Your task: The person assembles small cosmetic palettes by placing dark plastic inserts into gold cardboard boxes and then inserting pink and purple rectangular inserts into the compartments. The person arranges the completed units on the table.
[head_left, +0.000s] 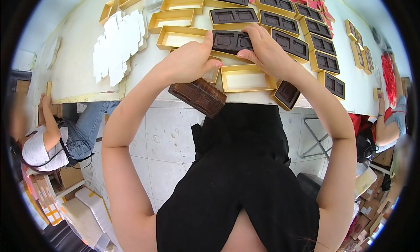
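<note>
The dark brown tray (229, 42) lies between both hands among gold boxes, above the empty gold box (248, 91); full seating cannot be confirmed. It is judged light, thin, slightly springy and easily dented; the rims of its short ends offer the best hold. The right hand (267, 48) grips its right end, fingers and thumb modestly parted. The left hand (192, 57) touches the left end and clasps a tray stack (197, 98) overhanging the desk (87, 88); its lower fingers are hidden.

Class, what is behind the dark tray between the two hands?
Just beyond the handled tray, a gold box holds a second dark tray. That second tray covers the box's floor, so anything beneath it cannot be seen.
</note>
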A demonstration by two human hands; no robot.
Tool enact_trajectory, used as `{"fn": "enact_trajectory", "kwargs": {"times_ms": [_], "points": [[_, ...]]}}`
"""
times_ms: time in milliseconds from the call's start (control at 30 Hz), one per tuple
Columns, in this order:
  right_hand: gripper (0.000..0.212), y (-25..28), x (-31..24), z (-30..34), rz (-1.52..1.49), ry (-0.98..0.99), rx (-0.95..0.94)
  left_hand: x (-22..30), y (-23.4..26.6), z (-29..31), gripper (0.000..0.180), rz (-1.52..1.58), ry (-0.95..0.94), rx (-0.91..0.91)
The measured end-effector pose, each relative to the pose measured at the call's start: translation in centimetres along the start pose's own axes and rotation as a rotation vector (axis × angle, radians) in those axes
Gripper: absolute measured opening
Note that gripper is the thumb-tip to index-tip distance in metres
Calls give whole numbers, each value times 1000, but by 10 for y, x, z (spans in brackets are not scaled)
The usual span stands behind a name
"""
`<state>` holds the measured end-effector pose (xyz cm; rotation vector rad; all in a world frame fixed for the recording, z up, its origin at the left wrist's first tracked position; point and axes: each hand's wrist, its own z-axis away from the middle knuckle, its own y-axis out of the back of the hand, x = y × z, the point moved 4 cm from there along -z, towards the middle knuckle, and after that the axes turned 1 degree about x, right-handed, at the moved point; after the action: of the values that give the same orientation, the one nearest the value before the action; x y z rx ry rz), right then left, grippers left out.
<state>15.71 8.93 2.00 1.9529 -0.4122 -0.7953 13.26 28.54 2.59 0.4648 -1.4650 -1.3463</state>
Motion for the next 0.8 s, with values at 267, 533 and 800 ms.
{"fn": "enact_trajectory", "kwargs": {"times_ms": [267,533,800], "points": [[45,59,-10,7,22,117,-42,23,22,25,84,-178,22,194],[17,40,-10,6,-111,-114,6,11,-3,-15,108,-223,74,-54],[24,10,-3,6,-326,-309,86,14,-2,-16,104,-79,63,-64]]}}
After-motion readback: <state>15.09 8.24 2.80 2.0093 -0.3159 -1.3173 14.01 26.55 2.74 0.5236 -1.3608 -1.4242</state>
